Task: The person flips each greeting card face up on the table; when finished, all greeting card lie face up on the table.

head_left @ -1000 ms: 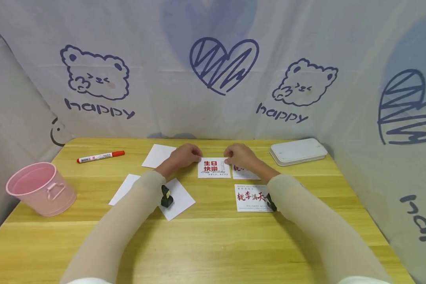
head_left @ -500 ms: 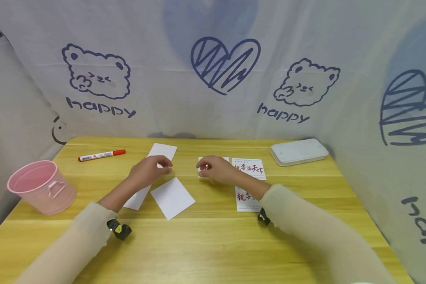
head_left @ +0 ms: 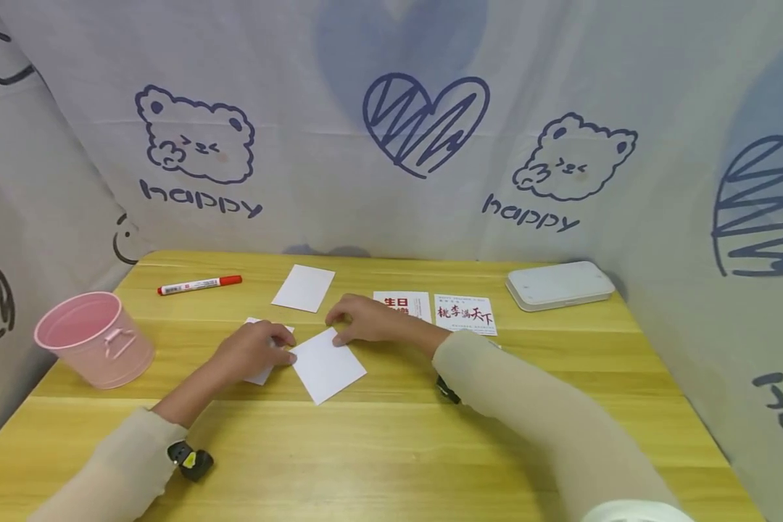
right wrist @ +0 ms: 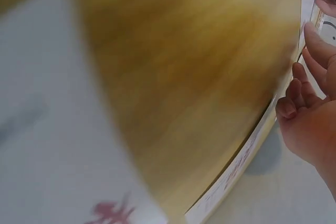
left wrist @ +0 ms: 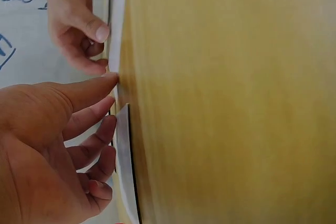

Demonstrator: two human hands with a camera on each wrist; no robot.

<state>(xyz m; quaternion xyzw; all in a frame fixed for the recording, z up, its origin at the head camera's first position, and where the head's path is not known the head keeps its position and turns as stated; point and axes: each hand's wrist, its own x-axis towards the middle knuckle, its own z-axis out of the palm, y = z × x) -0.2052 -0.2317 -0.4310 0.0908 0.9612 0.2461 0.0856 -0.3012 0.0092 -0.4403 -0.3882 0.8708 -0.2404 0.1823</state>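
A blank white square card (head_left: 328, 366) lies turned on the table in the head view. My left hand (head_left: 254, 351) is at its left corner, the thumb touching the corner and the index finger a little apart. The thumb of my right hand (head_left: 368, 319) rests on its far corner, with the index finger beyond the edge. In the left wrist view, a gap shows between the left thumb and index finger. A second blank card (head_left: 261, 377) lies partly hidden under the left hand, and a third blank card (head_left: 304, 288) is farther back.
To the right are a card with red birthday characters (head_left: 401, 301), partly covered, and another red-lettered card (head_left: 465, 314). A white case (head_left: 560, 286) sits at the back right. A red-capped marker (head_left: 199, 285) and a pink bucket (head_left: 98, 341) are at the left.
Both hands have left the birthday card, which stays on the table. They have come left and nearer to the blank turned card, the left hand first. The view has shifted slightly.
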